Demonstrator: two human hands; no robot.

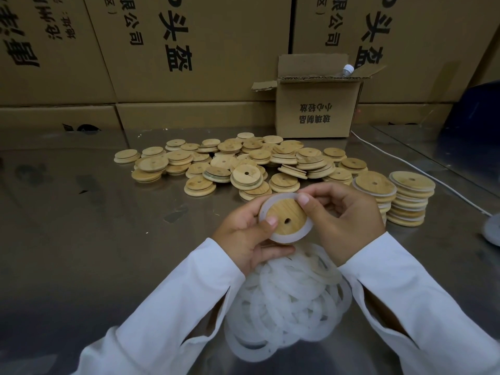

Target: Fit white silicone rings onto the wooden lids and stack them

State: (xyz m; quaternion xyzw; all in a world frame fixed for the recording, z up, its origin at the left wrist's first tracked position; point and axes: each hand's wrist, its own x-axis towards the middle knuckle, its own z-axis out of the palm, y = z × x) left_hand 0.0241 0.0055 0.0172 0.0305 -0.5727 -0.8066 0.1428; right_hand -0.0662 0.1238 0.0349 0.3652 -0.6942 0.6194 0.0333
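Observation:
Both hands hold one round wooden lid (289,216) with a small centre hole, above the table's middle. A white silicone ring (303,235) sits around its edge. My left hand (243,236) grips the lid from the left, thumb on its face. My right hand (343,212) pinches the ring at the upper right edge with thumb and fingers. A heap of loose white rings (286,304) lies under my wrists. Several bare wooden lids (232,163) are scattered further back. Two stacks of ringed lids (405,198) stand at the right.
A small open cardboard box (316,109) with a bottle inside stands behind the lids. Large printed cartons (162,50) wall off the back. A white cable (422,171) runs along the steel table (81,226) at the right, near a white object (492,228).

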